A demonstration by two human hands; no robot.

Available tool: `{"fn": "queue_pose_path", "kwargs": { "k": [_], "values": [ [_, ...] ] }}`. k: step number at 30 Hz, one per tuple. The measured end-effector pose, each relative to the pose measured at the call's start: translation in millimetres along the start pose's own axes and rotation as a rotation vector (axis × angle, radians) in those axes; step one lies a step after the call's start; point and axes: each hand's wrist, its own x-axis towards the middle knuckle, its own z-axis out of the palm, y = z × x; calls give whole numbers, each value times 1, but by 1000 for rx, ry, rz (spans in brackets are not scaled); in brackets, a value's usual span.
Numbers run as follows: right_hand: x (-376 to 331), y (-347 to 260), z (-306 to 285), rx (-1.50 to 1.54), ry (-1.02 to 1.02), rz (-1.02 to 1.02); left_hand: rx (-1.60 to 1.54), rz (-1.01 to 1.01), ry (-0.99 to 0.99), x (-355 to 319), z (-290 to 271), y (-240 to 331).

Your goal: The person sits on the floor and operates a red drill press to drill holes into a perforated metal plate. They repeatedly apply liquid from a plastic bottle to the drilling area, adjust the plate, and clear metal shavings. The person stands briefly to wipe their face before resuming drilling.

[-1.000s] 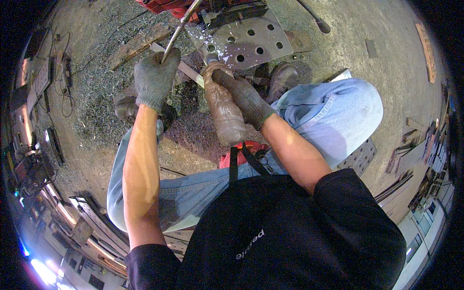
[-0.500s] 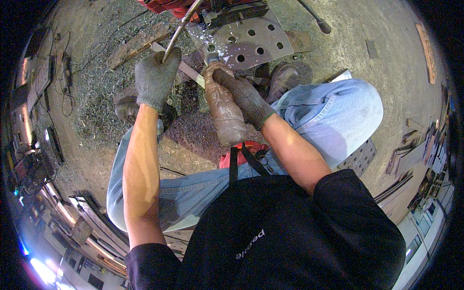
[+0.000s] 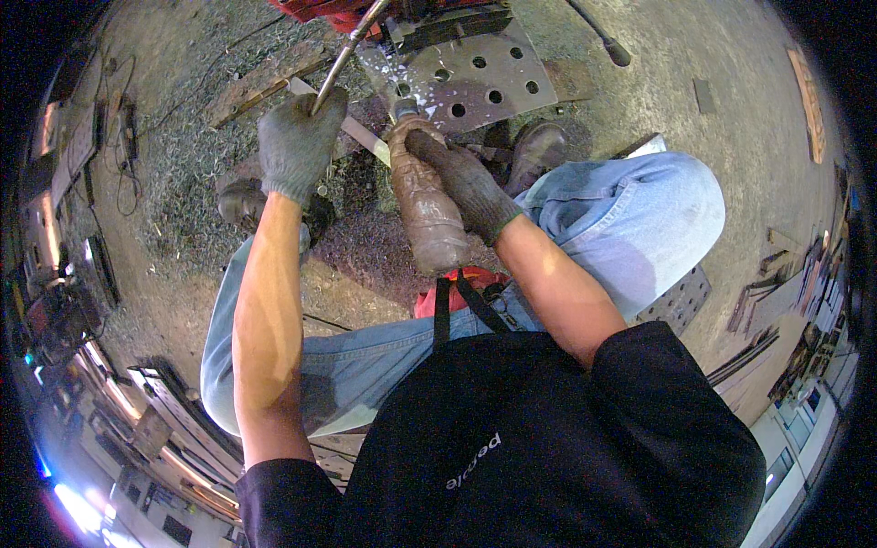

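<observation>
My left hand [image 3: 303, 144], in a grey knit glove, is closed around the lower end of a metal lever [image 3: 347, 57]. The lever slants up toward a red machine [image 3: 322, 9] at the top edge, most of which is out of view. A brown-stained plastic bottle [image 3: 427, 219] is gripped in my gloved right hand [image 3: 464, 178], tilted with its narrow neck pointing away from me. White liquid [image 3: 416, 84] sprays and spatters from the neck over a metal plate [image 3: 501, 68] with several round holes. The machine's dark lower part stands over the plate's far side.
Metal shavings [image 3: 196, 192] cover the floor at left. A flat metal strip [image 3: 364, 135] lies between my hands, beyond my knees. My boots [image 3: 539, 146] flank the work. A black cable or handle end [image 3: 618, 53] is at upper right. Metal offcuts [image 3: 754, 297] lie far right.
The white spray reaches farther toward the machine than before. Both hands keep their grips, and the view has shifted very slightly.
</observation>
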Motion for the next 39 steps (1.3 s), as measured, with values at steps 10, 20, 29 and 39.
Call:
{"fn": "queue_pose_path", "kwargs": {
  "k": [10,20,29,39],
  "values": [
    [-5,-5,4,-78,53,-8,61,100,22,3,4,-9],
    [-13,-16,10,-55,24,108,50,93,42,1,5,-7],
    [10,12,-5,-79,20,-54,79,56,65,2,5,-4],
    [-15,-21,7,78,-42,76,11,24,57,2,8,-8]
  ]
}}
